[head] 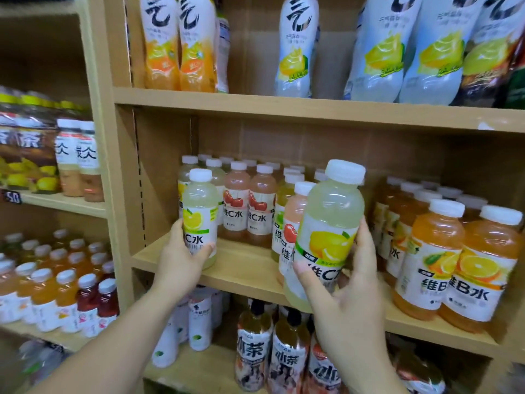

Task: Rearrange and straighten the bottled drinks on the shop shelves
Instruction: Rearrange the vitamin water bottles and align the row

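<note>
Pale wooden shelving (113,166) fills the view, stocked with bottled drinks on every level.

The left hand (181,260) is wrapped round the lower label of a small lemon bottle (200,220), thumb across the front. That bottle is upright at the front left of the middle shelf (241,260), its base at the board. The right hand (349,294) grips a second lemon bottle (331,237) from the side and below, thumb on the label. This one leans slightly and is held clear of the shelf, in front of its edge. The hands are well apart, each clamped on its own bottle.

Both labels read "维C水" under a yellow lemon. On the left one the smaller Latin lettering is partly covered by the fingers; on the right one the palm cuts the last character.

Just behind the second lemon bottle a pink bottle (295,220) with a red fruit on its label is half hidden, with only "维" legible. Red-fruit bottles (247,206) marked "维C水" stand further back; the rear rows show caps only. To the right, orange bottles (460,265) read "维B水".

On the shelf above, tall bottles (295,52) carry a large black brush character; their tops are cut off by the frame and the small print is unreadable. Below, tea bottles (252,351) show "茶", some hidden behind the right forearm. In the left bay a price tag (12,197) shows "50"; the rest is blurred.
</note>
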